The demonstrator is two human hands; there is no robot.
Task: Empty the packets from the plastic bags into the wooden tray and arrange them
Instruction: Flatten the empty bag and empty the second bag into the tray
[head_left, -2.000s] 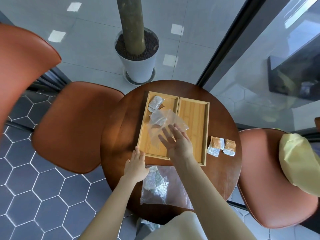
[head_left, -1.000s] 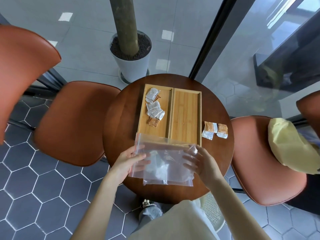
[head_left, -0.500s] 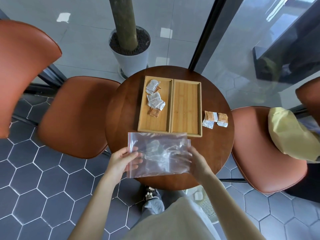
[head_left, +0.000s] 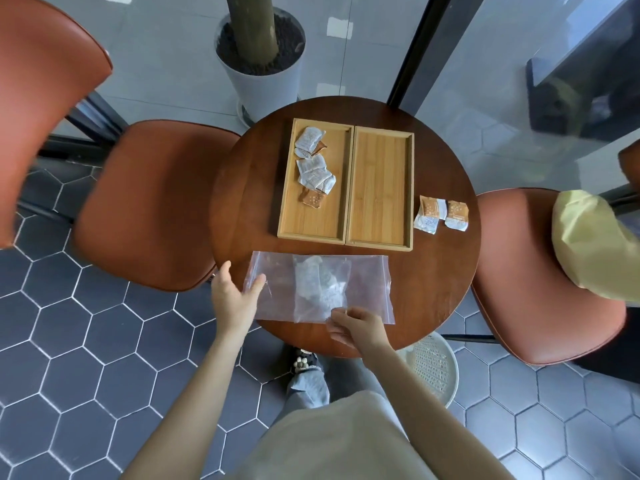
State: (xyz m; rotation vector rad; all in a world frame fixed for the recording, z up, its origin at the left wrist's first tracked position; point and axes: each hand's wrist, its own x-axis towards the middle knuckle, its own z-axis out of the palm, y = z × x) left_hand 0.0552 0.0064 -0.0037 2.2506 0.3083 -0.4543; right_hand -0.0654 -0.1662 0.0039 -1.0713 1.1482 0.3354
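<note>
Clear plastic bag (head_left: 367, 282) lies flat on the near part of the round dark-wood table (head_left: 443, 271), just in front of the wooden tray (head_left: 348, 237); a smaller clear bag w/ white packets (head_left: 320, 289) sits inside or on top of it, can't tell which. Right hand (head_left: 356, 327) is at the bag's near edge, fingers curled and pinched at the plastic near the packet bundle; whether it actually has a grip on it can't be told. Left hand (head_left: 235, 299) is open, fingers spread, thumb tip touching the bag's left edge, holding nothing. Tray has 2 long compartments side by side: left one holds a loose line of white packets (head_left: 313, 171) plus a brown one (head_left: 313, 199) at the near end and a brown corner showing under the far ones; right compartment (head_left: 381, 188) shows bare wood. To the tray's right, on the table, 2 brown-and-white packets (head_left: 441, 214) lie just beside each other. Around the table: orange-brown chairs left (head_left: 149, 202) and right (head_left: 540, 271), the right one w/ a yellow-green cloth item (head_left: 595, 247) on it; a white plant pot (head_left: 263, 64) w/ a trunk on the far side; a white perforated basket (head_left: 433, 368) on the hex-tile floor near the person's feet.
</note>
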